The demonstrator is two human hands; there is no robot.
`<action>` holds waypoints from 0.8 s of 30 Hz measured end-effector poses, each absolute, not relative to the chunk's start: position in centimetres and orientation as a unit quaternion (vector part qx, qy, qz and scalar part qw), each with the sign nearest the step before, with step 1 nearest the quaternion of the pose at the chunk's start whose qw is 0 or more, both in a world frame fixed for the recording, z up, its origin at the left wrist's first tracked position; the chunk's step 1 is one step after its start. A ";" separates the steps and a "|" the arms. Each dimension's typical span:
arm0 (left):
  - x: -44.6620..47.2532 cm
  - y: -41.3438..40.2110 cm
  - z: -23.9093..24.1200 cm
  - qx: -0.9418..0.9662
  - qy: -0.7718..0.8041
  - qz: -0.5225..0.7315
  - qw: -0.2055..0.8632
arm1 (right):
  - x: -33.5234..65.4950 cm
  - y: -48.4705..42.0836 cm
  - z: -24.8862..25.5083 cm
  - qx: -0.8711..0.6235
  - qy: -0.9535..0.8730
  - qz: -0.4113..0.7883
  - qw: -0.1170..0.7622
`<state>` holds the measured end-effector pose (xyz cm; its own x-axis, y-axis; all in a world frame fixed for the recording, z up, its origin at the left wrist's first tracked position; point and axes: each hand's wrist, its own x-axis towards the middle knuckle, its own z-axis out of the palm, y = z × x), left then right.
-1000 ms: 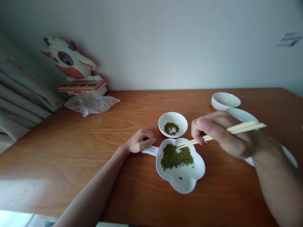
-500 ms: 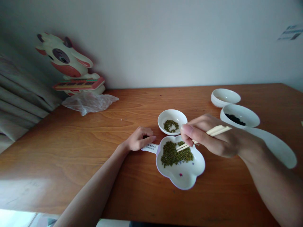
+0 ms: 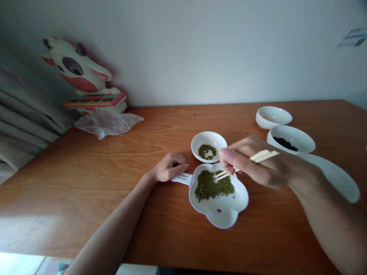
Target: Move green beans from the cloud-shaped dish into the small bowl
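Head view, looking down on a wooden table, and the right hand has a pair of pale chopsticks pinched between thumb and fingers, tips together and dipped right into the pile of mung beans at the back of a white flower-shaped dish. Whether a bean sits between the tips, I cannot tell; they are too small at this range.

Over on the other side, the left hand lies on the table with fingers curled loosely and closed on nothing, the forefinger stretched out onto the dish's labelled handle.

Just behind the flower dish, nearly touching its rim, stands a small round bowl with a thin scatter of the same green beans in its bottom. Further right, a second bowl holds something dark, an empty-looking bowl sits beyond that, and a white plate peeks out from behind the right forearm.

These beans look hard, smooth and tiny, practically weightless, so my read is they will roll and squirt out of a careless pinch. Best hold: one bean at a time, tips meeting squarely across its middle, gentle pressure. The dish looks light enough to slide, which suits that finger on the handle.

Back left, a cow-shaped toy and a crumpled clear plastic bag by the wall.
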<state>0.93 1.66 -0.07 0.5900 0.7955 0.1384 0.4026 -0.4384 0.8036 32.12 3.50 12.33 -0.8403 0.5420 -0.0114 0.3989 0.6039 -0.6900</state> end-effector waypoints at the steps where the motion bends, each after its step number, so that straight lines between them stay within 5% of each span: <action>1: 0.9 1.7 -0.1 0.806 0.373 0.260 0.380 | 32.1 3.5 12.3 -0.264 -0.890 0.357 0.100; 18: 1.0 1.7 -0.2 0.809 0.366 0.264 0.376 | 31.8 3.7 11.8 -0.238 -0.903 0.340 0.116; 24: 0.8 1.7 -0.4 0.808 0.365 0.266 0.379 | 33.1 3.9 13.3 -0.220 -0.890 0.336 0.217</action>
<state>0.79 1.73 -0.45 0.5918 0.7914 0.1528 0.3886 -0.4462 0.8062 33.09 3.86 13.29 -0.8095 0.5366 0.2381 0.2453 0.6776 -0.6933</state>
